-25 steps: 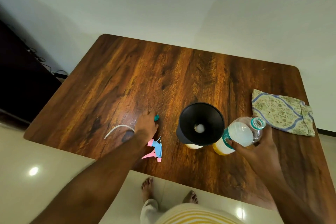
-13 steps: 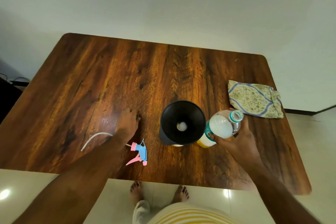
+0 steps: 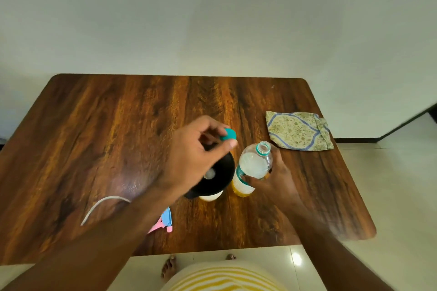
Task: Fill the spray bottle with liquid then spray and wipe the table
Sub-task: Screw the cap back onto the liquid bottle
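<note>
My right hand grips a clear plastic bottle with a teal neck ring and yellow liquid at its bottom; its mouth is uncapped. My left hand hovers above a black funnel and pinches a teal cap between thumb and fingers, just left of the bottle's mouth. The funnel sits in a white spray bottle, mostly hidden under it. The pink and blue spray head with its white tube lies near the front edge, partly behind my left forearm.
A folded patterned cloth lies on the wooden table at the right. A white wall stands behind the table, with tiled floor and my bare feet below the front edge.
My left hand lifted the teal cap off the table and carried it right, over the funnel toward the bottle's mouth. The right hand keeps holding the bottle. The camera tilted up.
</note>
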### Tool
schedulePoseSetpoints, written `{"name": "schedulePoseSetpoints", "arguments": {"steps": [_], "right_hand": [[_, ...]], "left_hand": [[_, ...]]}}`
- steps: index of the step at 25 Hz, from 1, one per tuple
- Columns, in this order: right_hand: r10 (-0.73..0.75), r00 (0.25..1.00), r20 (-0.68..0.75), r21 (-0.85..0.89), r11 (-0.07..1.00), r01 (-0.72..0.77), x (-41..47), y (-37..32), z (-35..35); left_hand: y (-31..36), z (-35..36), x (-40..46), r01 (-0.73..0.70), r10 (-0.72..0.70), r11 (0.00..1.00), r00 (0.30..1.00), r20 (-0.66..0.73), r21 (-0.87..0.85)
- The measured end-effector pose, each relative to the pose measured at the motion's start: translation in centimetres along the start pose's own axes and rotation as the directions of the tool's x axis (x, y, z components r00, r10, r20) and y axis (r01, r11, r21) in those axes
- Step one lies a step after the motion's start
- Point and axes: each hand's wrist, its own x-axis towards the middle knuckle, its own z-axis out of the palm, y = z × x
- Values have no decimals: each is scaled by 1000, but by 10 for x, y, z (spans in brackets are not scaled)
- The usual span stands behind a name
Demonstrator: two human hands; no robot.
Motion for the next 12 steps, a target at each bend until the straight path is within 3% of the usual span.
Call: {"name": "schedulePoseSetpoints", "arguments": {"steps": [5,12], "right_hand": [[-32,999,-5,-27,999,32,1,3,1],[-48,999,14,-52,997,49,3,11,-1]], "left_hand": [[4,53,7,-137,126,986,985,118,98],[-11,70,11,-153,102,955,974,204,252]]}}
